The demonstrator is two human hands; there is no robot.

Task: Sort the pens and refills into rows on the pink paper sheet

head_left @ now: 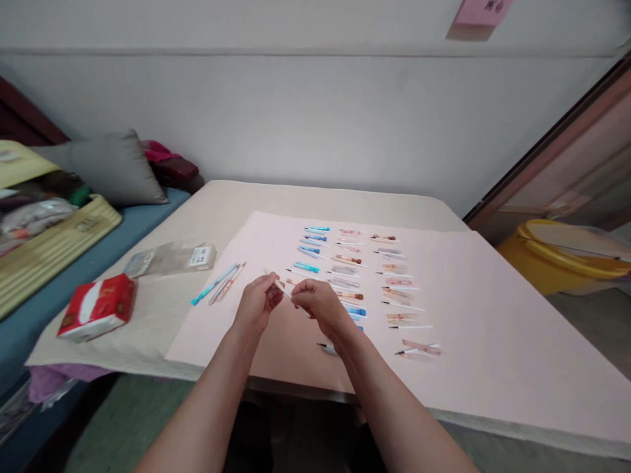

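Note:
My left hand (257, 303) and my right hand (319, 303) meet above the pink sheet (473, 315), both pinched on one thin pen (274, 279) that slants up to the left. Rows of pen parts (355, 276), blue, orange and clear pieces with thin refills, lie on the sheet just beyond my hands. A few assembled pens (221, 284), one turquoise, lie to the left of my left hand. One refill (326, 346) shows under my right wrist.
The sheet covers a beige table (148, 309). On its left side lie a red packet (96, 307) and a clear plastic bag (170, 258). A grey cushion (111, 168) and a yellowish box (49, 246) sit at left; a yellow bucket (562, 253) stands at right.

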